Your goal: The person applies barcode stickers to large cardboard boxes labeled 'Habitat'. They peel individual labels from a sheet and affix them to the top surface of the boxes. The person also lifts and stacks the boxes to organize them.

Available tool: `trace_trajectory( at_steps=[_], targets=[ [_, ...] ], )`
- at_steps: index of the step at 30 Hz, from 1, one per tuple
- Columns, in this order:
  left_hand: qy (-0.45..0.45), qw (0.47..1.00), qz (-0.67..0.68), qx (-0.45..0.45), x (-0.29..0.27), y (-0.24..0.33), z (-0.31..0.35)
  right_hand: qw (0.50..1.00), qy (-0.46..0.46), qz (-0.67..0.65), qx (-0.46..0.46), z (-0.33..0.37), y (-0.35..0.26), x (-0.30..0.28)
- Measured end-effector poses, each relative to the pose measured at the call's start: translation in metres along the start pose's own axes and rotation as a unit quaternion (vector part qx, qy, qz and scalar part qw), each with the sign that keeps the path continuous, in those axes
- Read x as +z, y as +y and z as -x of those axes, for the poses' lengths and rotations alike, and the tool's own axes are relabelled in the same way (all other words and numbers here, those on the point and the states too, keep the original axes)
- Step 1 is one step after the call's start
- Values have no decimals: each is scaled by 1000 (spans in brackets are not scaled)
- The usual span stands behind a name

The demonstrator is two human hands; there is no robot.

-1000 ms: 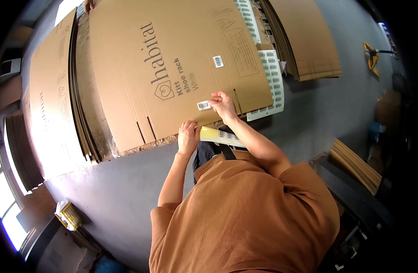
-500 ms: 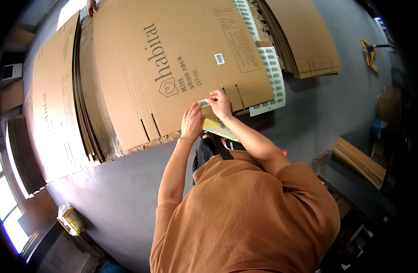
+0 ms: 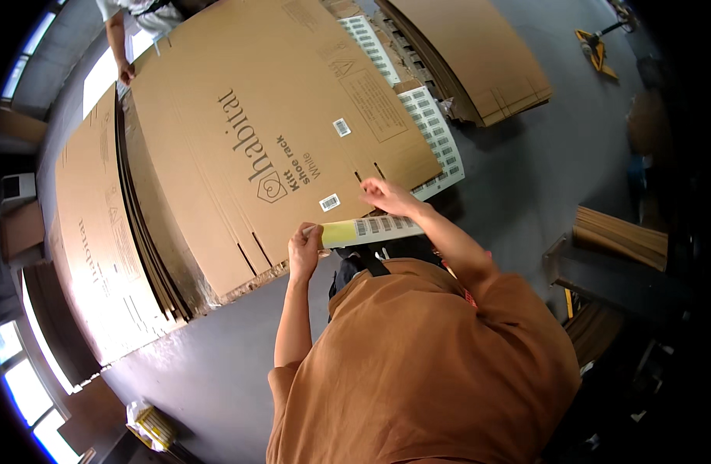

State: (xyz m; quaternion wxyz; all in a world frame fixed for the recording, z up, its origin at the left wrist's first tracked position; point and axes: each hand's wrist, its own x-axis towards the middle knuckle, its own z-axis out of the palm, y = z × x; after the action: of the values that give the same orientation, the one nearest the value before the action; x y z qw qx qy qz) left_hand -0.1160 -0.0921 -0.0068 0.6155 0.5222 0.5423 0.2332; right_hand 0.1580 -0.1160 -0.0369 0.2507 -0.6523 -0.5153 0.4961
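Note:
A flat brown cardboard carton point(image 3: 193, 131) with dark print lies on a stack in front of me. Two white barcode labels are on its face: one label point(image 3: 329, 202) near its front edge, another label point(image 3: 341, 127) farther back. Along that front edge, my left hand point(image 3: 303, 251) pinches the left end of a label strip point(image 3: 382, 226), yellow backing at one end and barcodes along the rest. Somewhat blurred, my right hand point(image 3: 390, 199) hovers just above the strip's right half, its fingers apart and nothing seen in them.
Barcode label sheets point(image 3: 437, 131) stick out under the carton's right side. Flat carton stacks stand left point(image 3: 96, 232) and far right point(image 3: 479, 58). Another person's hand point(image 3: 126, 73) touches the carton's far left corner. A yellow pallet jack point(image 3: 595, 54) stands at far right.
The label that both hands were holding now lies on the carton. My left hand has moved down onto the strip, and my right hand has drawn away from the label. The whole view has shifted.

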Motion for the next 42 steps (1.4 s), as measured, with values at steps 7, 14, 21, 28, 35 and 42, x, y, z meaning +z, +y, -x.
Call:
trace_trajectory(
  at_steps=[7,14,21,28,35,42],
  targets=[
    [-46,996,16,79,23,56,-9,977,-188,9,99,89,-44,-74],
    [-64,992,1,109,42,70,-17,981,-130,-58,130,148,-53,-70],
    [-79,976,202,3,71,87,-25,961,102,-256,23,156,-1,-55],
    [-104,993,37,-47,166,47,-72,939,271,-210,35,41,70,-75],
    [29,854,-423,302,254,33,-102,953,276,120,-21,14,115,-114],
    [45,795,-603,38,296,12,-126,997,51,-28,-56,87,180,-226]
  ],
)
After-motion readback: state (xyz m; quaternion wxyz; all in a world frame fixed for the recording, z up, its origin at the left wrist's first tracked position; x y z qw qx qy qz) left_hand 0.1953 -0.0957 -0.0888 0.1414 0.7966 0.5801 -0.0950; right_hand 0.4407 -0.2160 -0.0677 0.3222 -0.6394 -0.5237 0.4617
